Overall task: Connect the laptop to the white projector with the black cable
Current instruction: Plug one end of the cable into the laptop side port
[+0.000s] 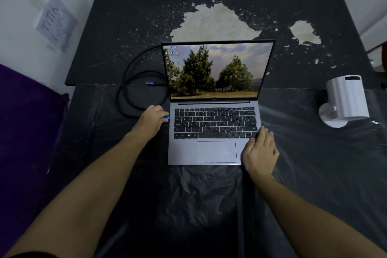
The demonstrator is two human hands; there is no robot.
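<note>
A grey laptop (pixel 215 151) stands open in the middle of the table, its screen lit with a picture of trees. My left hand (pixel 151 119) grips the blue plug (pixel 166 117) of the black cable (pixel 127 88) and holds it at the laptop's left edge. The cable loops on the table to the left of the screen, and its other blue plug (pixel 150 83) lies loose inside the loop. My right hand (pixel 260 153) rests flat on the laptop's right palm rest, fingers spread. The white projector (pixel 346 98) stands on its round base at the right.
The black table top (pixel 125 27) is worn, with pale patches behind the laptop. Crinkled black plastic sheet (pixel 209 195) covers the near part. A purple cloth (pixel 27 121) lies at the left edge. A paper note (pixel 55 23) hangs on the white wall at the left.
</note>
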